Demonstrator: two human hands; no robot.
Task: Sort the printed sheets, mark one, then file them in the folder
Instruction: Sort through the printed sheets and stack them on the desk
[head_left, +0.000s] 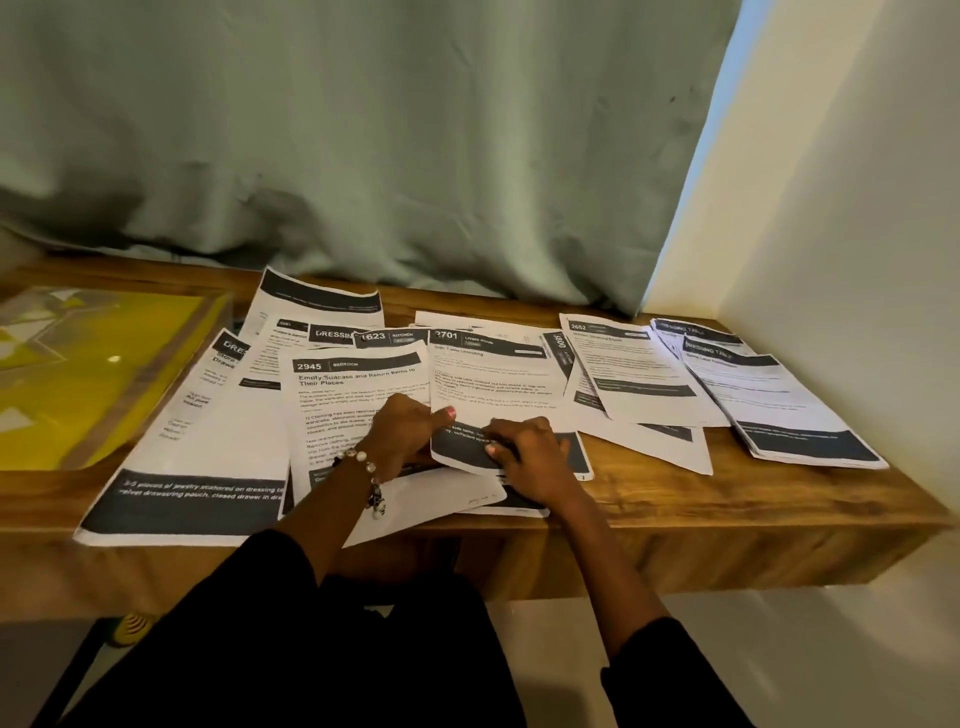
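While the printed sheets remain spread across the wooden desk (727, 499), both hands work on the sheet numbered 2701 (493, 384), which lies between them. The left hand (402, 431) pinches its near-left edge, thumb on top and fingers curled beneath; this probably lifts the sheet clear of the papers under it. The right hand (530, 457) has its fingers curled over the dark band at the sheet's near edge; whether they grip the paper or only press on it cannot be told.

The sheet numbered 2945 (353, 395) lies just left of the left fingers, partly under the wrist. More sheets (649, 374) fan out well to the right of the right fingers, overlapping one another, which suggests groups already forming. The yellow folder (88, 374) rests flat, well to the left of both hands, and none of the sheets appears to be inside it. No pen is visible. Judgement: sorting is in progress; marking and filing are not yet done.
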